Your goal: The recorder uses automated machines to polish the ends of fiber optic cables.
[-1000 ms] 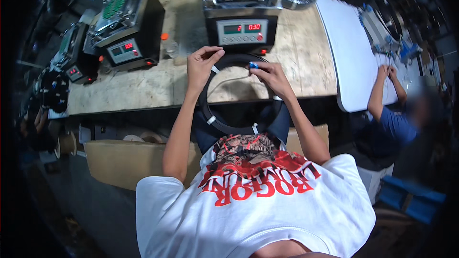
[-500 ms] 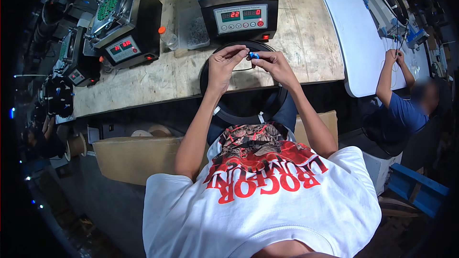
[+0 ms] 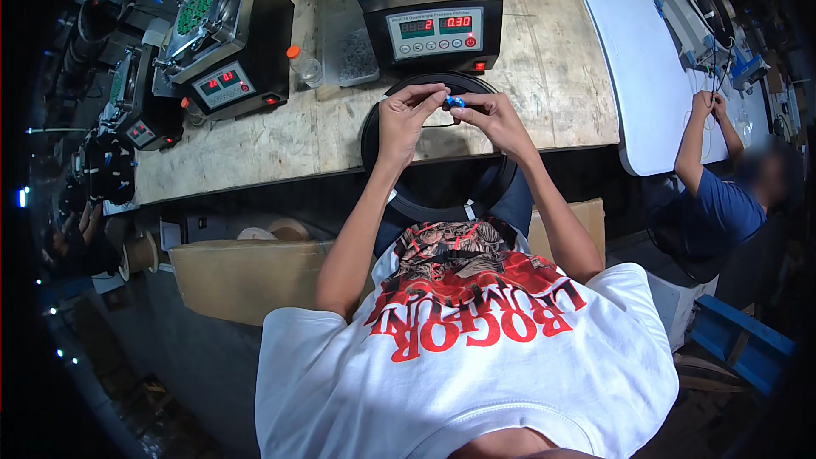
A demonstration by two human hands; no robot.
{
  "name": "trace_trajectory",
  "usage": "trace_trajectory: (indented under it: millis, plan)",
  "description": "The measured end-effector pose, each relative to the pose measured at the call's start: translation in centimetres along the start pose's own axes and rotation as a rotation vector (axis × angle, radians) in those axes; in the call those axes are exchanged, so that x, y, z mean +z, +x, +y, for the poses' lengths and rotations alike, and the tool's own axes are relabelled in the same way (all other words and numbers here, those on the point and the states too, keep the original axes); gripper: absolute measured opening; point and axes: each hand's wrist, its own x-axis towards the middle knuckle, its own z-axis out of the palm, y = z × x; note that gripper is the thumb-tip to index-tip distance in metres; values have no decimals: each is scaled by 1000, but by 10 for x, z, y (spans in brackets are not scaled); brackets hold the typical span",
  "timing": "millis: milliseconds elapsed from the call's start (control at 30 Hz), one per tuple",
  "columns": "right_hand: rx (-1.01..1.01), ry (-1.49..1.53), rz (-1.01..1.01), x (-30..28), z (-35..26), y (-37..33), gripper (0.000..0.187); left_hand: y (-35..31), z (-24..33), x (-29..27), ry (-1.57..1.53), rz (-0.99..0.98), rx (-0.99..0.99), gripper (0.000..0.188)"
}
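Note:
My right hand (image 3: pixel 495 123) pinches a small blue connector (image 3: pixel 456 103) between thumb and fingertips, above the near part of the bench. Close against it, my left hand (image 3: pixel 403 126) has thumb and forefinger pressed together at the connector's left end; whatever they grip there is too small to make out. Beneath both hands lies a coil of black cable (image 3: pixel 371 146), partly on the bench and partly hanging over its edge in front of my lap. White ties show on the coil's lower part.
A polishing machine (image 3: pixel 436 30) with a lit display stands just beyond my hands on the wooden bench (image 3: pixel 552 76). Left of it are a clear tray (image 3: pixel 357 76), an orange-capped bottle (image 3: pixel 304 66) and another machine (image 3: pixel 223 76). A co-worker (image 3: pixel 722 204) handles cable at the white table (image 3: pixel 599 13).
The view has shifted slightly. Both hands stay together at the blue connector, which looks slightly turned. The readouts on the nearest machine's display have changed.

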Motion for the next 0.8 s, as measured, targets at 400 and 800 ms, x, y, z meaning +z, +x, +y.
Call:
trace_trajectory:
  millis: [400,800]
  plan:
    - [14,-34,28,2,0,1,28,-2,2,0,81,-15,21,20]
    - [23,-42,39,2,-4,1,27,-3,2,-3,173,-61,87,20]
